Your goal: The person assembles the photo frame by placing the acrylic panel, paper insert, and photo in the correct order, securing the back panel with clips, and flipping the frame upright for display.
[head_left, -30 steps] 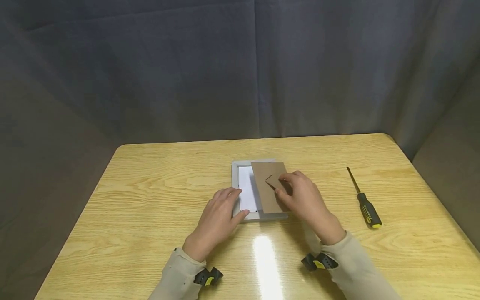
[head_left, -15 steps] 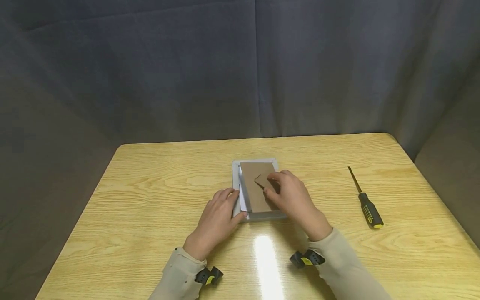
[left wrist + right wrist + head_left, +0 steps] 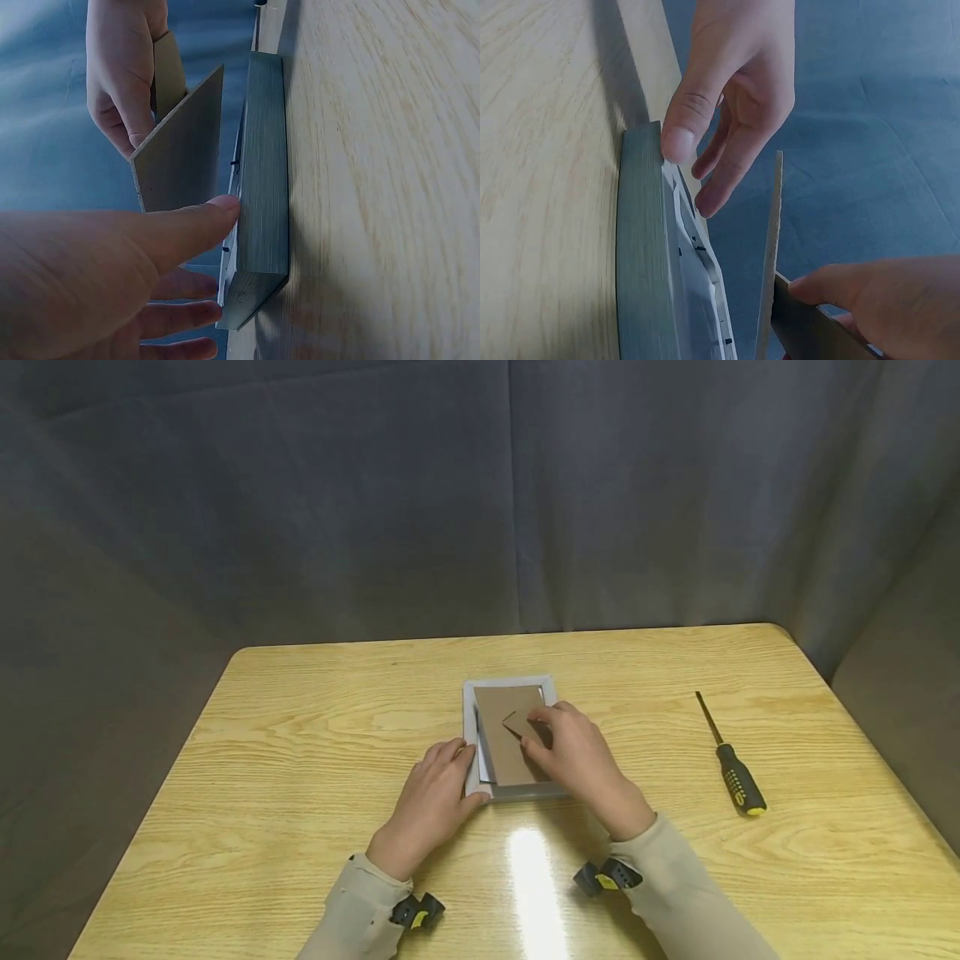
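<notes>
Both hands (image 3: 510, 768) at picture frame (image 3: 510, 682)

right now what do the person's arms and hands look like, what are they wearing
Both arms wear long beige sleeves reaching the wrists: left sleeve, right sleeve. Under each wrist sits a small black device with yellow marks, the left one and the right one. The left hand and right hand are bare: no gloves, and no rings or watch that show.

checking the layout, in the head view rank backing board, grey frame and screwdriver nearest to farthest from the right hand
1. Backing board: pinched by the right hand at its stand flap.
2. Grey frame: directly beneath the board.
3. Screwdriver: far right on the table, untouched.
</notes>
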`<state>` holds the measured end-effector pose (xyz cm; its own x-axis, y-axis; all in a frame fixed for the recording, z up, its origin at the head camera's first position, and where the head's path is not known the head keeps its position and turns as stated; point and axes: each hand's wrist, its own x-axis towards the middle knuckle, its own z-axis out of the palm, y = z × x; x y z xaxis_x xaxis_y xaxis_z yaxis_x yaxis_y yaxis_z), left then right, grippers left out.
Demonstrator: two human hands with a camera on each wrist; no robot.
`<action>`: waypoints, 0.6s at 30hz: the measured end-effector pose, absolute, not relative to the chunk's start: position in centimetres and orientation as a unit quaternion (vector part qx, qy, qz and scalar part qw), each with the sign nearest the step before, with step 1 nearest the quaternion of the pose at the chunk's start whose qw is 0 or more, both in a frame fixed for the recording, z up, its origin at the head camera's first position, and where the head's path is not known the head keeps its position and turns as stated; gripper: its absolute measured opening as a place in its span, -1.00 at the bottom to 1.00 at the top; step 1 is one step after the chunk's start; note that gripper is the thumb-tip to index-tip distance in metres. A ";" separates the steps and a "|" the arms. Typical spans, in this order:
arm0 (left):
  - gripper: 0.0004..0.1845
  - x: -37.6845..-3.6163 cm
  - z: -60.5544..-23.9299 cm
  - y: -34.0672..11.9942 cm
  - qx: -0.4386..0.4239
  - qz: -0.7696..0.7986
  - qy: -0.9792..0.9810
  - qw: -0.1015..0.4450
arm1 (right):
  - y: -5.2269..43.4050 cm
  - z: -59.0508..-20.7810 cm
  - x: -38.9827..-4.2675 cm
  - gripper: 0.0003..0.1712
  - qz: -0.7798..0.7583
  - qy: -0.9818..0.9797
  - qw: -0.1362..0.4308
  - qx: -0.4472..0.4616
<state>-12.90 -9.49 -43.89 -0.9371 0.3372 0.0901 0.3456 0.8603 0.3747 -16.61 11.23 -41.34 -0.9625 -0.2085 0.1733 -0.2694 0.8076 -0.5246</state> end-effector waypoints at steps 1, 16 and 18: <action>-0.26 -12.9 -43.9 -9.5 -0.178 -0.193 -0.965 0.010 | 11.2 -41.4 -16.6 -0.62 0.285 -0.949 0.053 0.126; -0.26 -13.0 -44.1 -9.4 -0.179 -0.175 -0.968 0.003 | 11.0 -41.8 -16.5 -0.65 0.268 -0.953 0.050 0.135; -0.27 -13.0 -44.0 -9.4 -0.181 -0.171 -0.968 0.006 | 11.0 -41.9 -16.5 -0.66 0.267 -0.953 0.050 0.135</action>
<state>-12.97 -9.42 -44.04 -0.9345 0.3483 0.0738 0.3525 0.8760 0.3292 -16.53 10.97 -41.86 -0.9585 -0.2307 0.1674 -0.2841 0.8214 -0.4946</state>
